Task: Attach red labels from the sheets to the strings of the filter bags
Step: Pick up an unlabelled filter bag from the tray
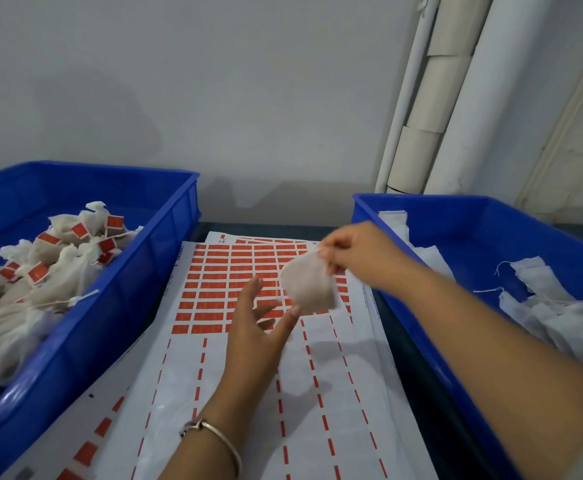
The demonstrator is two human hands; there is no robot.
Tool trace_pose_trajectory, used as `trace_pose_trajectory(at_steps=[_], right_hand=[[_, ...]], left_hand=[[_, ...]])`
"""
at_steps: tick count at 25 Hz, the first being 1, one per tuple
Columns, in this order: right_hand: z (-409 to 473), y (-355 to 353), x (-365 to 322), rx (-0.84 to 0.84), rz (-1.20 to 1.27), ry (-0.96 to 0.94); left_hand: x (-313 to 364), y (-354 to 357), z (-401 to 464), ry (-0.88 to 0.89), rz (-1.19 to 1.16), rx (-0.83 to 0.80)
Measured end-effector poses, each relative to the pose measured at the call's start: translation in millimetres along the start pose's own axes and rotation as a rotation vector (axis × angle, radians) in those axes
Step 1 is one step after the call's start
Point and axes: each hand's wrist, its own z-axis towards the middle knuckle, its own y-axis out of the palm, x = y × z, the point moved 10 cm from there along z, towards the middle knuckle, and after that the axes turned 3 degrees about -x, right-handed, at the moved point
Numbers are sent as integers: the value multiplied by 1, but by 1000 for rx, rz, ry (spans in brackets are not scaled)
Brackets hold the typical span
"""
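Head view, looking down. Right hand (356, 252) pinches the top of a white filter bag (309, 285) between thumb and curled fingers; the bag hangs blurred above the far half of the label sheet (248, 341). Whether the pinch is on the string or on the fabric, cannot tell. Left hand (259, 327) is raised over the sheet just below and left of the bag, fingers spread and mostly straight, holding nothing; one fingertip reaches the bag's lower edge, contact unclear. A thin metal bangle (214, 434) sits on the left wrist.

Label sheet lies flat, centre of the scene. Its far part carries rows of red labels (214, 282); its near part shows only red dashes in columns. More sheets lie under it, edges showing at the far end and at the near left.

Left of the sheet: a blue tray (165, 237) heaped with filled bags (58, 265) carrying red labels on their strings. Right of the sheet: a second blue tray (456, 216) holding flat white bags (553, 306) with bare strings. Beyond the sheet, a grey wall (214, 98); pale pipes (439, 98) run up it behind the right tray.
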Motion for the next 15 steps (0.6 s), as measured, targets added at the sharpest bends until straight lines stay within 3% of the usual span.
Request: trace_pose_trajectory(at_steps=[3, 6, 9, 15], right_hand=[[-16, 49, 29, -23, 60, 70], [-30, 56, 60, 115, 142, 140], [-41, 56, 78, 268, 224, 170], [-52, 71, 54, 231, 15, -104]], left_hand=[[1, -7, -1, 36, 83, 25], [-5, -10, 1, 19, 283, 54], [1, -1, 1, 80, 376, -24], [11, 21, -8, 222, 535, -176]])
